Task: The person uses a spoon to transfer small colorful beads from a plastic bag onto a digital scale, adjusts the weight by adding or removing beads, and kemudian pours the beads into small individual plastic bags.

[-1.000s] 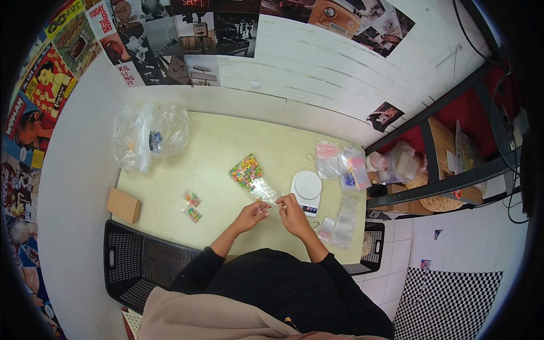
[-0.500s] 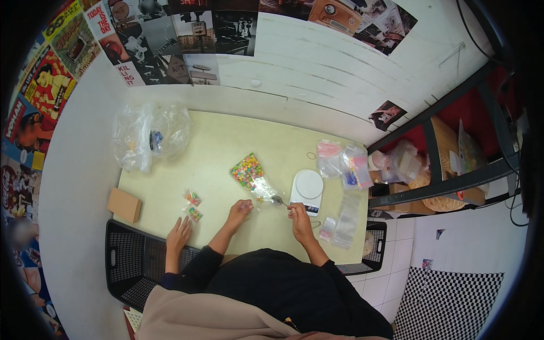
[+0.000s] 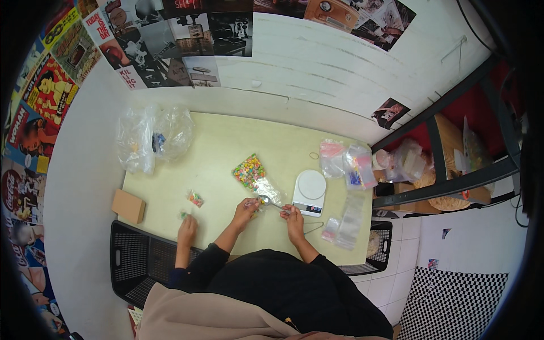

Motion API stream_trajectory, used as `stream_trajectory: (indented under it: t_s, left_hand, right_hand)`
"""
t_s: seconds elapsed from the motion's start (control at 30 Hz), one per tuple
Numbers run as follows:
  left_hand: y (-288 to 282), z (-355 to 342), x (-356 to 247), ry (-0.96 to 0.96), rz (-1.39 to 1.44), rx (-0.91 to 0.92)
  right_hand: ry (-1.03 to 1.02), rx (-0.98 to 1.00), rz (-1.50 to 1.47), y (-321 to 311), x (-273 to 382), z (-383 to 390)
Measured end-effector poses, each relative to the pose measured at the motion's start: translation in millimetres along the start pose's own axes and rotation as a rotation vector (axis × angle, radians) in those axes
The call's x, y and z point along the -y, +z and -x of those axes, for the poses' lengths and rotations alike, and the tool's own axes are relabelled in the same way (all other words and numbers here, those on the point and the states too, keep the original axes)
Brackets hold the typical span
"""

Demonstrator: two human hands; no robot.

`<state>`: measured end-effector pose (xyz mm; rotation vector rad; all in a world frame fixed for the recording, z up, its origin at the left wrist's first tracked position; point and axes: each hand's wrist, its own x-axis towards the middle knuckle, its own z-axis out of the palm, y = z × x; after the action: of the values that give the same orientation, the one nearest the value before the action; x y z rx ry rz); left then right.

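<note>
My right hand (image 3: 293, 218) is closed on the handle of a metal spoon (image 3: 274, 205), its bowl beside my left fingers with a few coloured pieces by it. My left hand (image 3: 246, 211) is pinched shut on what looks like clear plastic; its outline is hard to make out. Just beyond lies a clear bag of small multicoloured candies (image 3: 249, 171), its open end toward my hands. Right of them stands a white kitchen scale (image 3: 309, 190). On the left, another person's hand (image 3: 187, 229) holds a small candy packet (image 3: 185, 215); a second packet (image 3: 195, 199) lies beyond it.
A large clear plastic bag (image 3: 173, 139) sits at the back left, a brown box (image 3: 129, 206) at the left edge. Empty clear bags (image 3: 347, 226) and packs of bags (image 3: 358, 167) lie on the right. Black crates (image 3: 153, 255) and a dark shelf (image 3: 447, 187) flank the table.
My right hand has brought the spoon left, so its bowl is now at my left hand. The other person's hand has closed on the nearer packet and drawn it slightly left.
</note>
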<state>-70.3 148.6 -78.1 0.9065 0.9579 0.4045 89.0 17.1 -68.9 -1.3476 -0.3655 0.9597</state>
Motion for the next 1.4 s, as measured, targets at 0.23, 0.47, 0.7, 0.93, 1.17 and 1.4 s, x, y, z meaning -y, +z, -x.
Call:
stream_trajectory:
  t_s: [0.23,0.47,0.7,0.93,1.17,1.4]
  left_hand:
    - [-11,2,10,0.240,-0.161,-0.057]
    - [9,22,-22,0.494,-0.403,-0.045]
    - [37,19,-50,0.598,-0.395,0.032]
    - [52,18,-72,0.604,-0.403,0.029]
    - [43,18,-72,0.505,-0.163,0.223]
    - [44,37,-103,0.269,-0.078,0.508]
  right_hand:
    - [0.058,-0.072,-0.034,-28,22,-4]
    - [-0.065,-0.118,0.168,-41,96,9]
    - [-0.310,-0.012,0.273,22,166,40]
    - [-0.710,0.308,0.759,40,178,57]
    - [-0.598,0.130,0.490,39,188,56]
    - [-0.615,0.053,0.740,25,199,25]
